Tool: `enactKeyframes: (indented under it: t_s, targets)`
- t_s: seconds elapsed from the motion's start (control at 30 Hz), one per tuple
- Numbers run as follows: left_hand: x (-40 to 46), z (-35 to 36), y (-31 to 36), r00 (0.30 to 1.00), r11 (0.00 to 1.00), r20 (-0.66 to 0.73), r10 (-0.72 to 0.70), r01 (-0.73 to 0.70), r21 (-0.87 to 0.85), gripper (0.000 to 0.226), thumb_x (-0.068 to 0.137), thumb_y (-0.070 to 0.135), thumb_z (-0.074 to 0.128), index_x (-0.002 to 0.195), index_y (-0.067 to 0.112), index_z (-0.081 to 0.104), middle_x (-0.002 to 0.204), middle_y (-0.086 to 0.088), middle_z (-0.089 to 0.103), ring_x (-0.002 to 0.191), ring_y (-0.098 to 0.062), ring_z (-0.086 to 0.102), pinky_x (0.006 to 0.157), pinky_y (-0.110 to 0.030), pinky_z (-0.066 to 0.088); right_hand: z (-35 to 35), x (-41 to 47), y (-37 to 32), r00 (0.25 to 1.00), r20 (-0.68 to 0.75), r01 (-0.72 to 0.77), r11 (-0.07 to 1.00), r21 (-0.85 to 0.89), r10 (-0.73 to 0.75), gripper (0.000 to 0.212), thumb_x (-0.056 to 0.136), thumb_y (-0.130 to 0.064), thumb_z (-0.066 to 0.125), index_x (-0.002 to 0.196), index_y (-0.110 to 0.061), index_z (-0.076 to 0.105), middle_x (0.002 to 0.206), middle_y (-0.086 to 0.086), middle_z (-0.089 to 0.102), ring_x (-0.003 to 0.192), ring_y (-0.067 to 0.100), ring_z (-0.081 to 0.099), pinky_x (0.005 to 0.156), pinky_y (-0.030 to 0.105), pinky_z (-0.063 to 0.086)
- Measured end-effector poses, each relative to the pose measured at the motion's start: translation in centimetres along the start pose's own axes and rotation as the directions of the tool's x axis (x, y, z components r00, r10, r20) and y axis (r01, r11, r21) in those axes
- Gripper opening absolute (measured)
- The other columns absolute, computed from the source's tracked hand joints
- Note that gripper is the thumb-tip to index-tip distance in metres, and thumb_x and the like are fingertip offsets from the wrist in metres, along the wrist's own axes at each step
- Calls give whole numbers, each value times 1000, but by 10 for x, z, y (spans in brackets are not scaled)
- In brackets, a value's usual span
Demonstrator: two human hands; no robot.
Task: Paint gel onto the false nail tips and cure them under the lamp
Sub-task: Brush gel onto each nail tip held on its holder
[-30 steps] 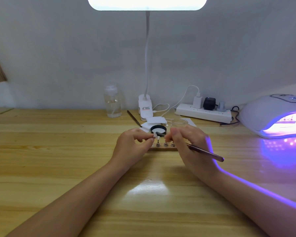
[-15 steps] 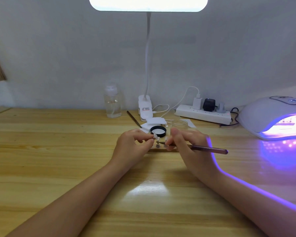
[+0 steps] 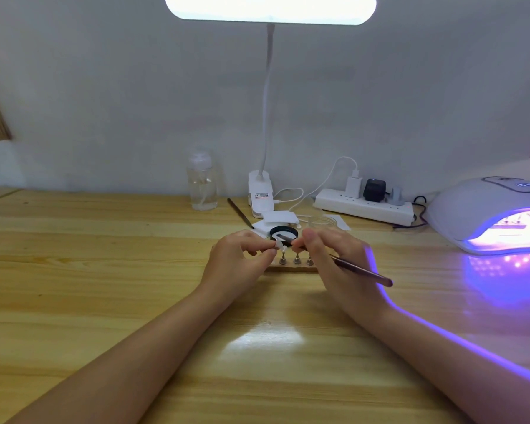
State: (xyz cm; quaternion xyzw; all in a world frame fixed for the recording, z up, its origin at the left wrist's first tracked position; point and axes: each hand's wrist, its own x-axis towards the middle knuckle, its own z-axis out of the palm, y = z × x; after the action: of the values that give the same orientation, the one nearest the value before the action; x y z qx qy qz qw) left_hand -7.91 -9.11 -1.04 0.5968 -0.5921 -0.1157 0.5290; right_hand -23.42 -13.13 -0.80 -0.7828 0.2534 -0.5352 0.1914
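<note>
Stage: painting under way; judged early to middle of the task.
Left hand [image 3: 237,260]: grip pinched on a clear nail tip [image 3: 279,243], held just above the left end of the stand [image 3: 291,266], at 12 o'clock from the wrists.
Right hand [image 3: 334,255]: grip closed round the brush [image 3: 361,272]; bristle end laid across the tip, handle trailing toward 4 o'clock.
Stand: wooden strip on the worktop [image 3: 104,301], between the hands; three metal pegs visible. Whether those pegs carry tips: cannot tell, too small.
Gel pot [image 3: 283,232]: black-rimmed, open, just behind the tip at 12 o'clock.
Cure lamp [image 3: 487,215]: at 2 o'clock, well apart from the hands, lit violet; small items inside, identity not clear.
Done: pot opened, brush loaded or in contact, lamp switched on.
Left: finish coating this tip, coat any others, carry them to the lamp, cure. Count of coated tips: not determinable.
Change from a second ago: brush handle low toward 4 o'clock then as now; at the half-second mark, handle swung near level toward 3 o'clock. Reads as a stroke across the tip and back.
Change, left hand: pinch unchanged, place unchanged.
Change, surroundings: desk lamp [image 3: 270,9], bottle [image 3: 202,182], power strip [image 3: 364,206] as before; slight shift of view only.
</note>
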Motion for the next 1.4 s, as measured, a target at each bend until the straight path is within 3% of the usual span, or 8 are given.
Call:
enactKeyframes:
  t_s: [0.3, 0.47, 0.6, 0.73, 0.93, 1.07, 1.2, 1.4]
  targets:
    - [1, 1, -3, 999, 999, -6, 33, -32, 26, 15, 78, 8, 69, 89, 17, 73, 74, 16, 60, 72, -5, 55, 79, -29, 45, 2, 1, -2, 1000, -15, 12, 1000, -18, -12, 31, 90, -44, 42, 74, -30, 64, 73, -16, 65, 78, -3, 58, 71, 16, 44]
    - [1, 1, -3, 1000, 999, -2, 29, -29, 18, 16, 78, 9, 69, 87, 21, 73, 73, 17, 60, 72, -6, 55, 80, -30, 44, 1, -2, -1, 995, -17, -94, 972, 217, 101, 38, 89, -42, 46, 59, -28, 66, 58, -1, 66, 54, 6, 63, 59, 26, 53]
    - [1, 1, -3, 1000, 1000, 4, 24, -24, 11, 14, 78, 8, 69, 88, 17, 74, 74, 15, 61, 73, -4, 55, 76, -24, 44, 1, 0, 0, 1000, -28, -4, 998, 63, 5, 42, 89, -45, 38, 69, -23, 67, 65, -13, 64, 68, 0, 59, 65, 17, 45]
    - [1, 1, -1, 1000, 1000, 16, 21, -21, -11, 14, 79, 8, 68, 88, 18, 74, 74, 14, 61, 73, -7, 56, 74, -23, 44, 2, -3, 2, 992, -16, -121, 968, 218, 127, 47, 87, -48, 42, 53, -25, 64, 53, -5, 63, 51, 7, 60, 59, 22, 49]
    - [0, -2, 1, 1000, 999, -3, 15, -15, -47, 19, 76, 6, 70, 87, 22, 71, 76, 13, 61, 77, -7, 58, 76, -17, 43, 2, 0, -1, 999, -37, -12, 995, 102, 16, 38, 90, -46, 38, 72, -28, 66, 67, -14, 65, 68, -1, 60, 65, 14, 45]
    - [1, -3, 1, 1000, 995, -7, -20, 20, -102, 16, 75, 6, 71, 85, 19, 72, 78, 11, 61, 79, 0, 56, 72, -1, 37, 1, -5, 1, 979, -26, -191, 953, 235, 202, 53, 87, -61, 43, 60, -23, 69, 61, -3, 68, 57, 11, 65, 65, 38, 56]
    - [0, -4, 1, 1000, 996, -21, 4, -6, -93, 23, 73, 9, 74, 72, 31, 69, 82, 11, 59, 76, 4, 53, 69, -2, 37, -1, -3, -2, 981, -94, -143, 962, 232, 168, 41, 85, -54, 42, 64, -29, 67, 63, -10, 68, 58, 1, 61, 58, 14, 46]
    - [0, -3, 1, 998, 990, -49, 39, -46, -134, 23, 70, 8, 75, 65, 29, 67, 74, 12, 63, 70, 6, 55, 67, -7, 42, 3, -4, -3, 993, -52, -94, 976, 196, 106, 33, 91, -41, 43, 73, -26, 67, 65, -11, 66, 63, -4, 59, 61, 9, 43]
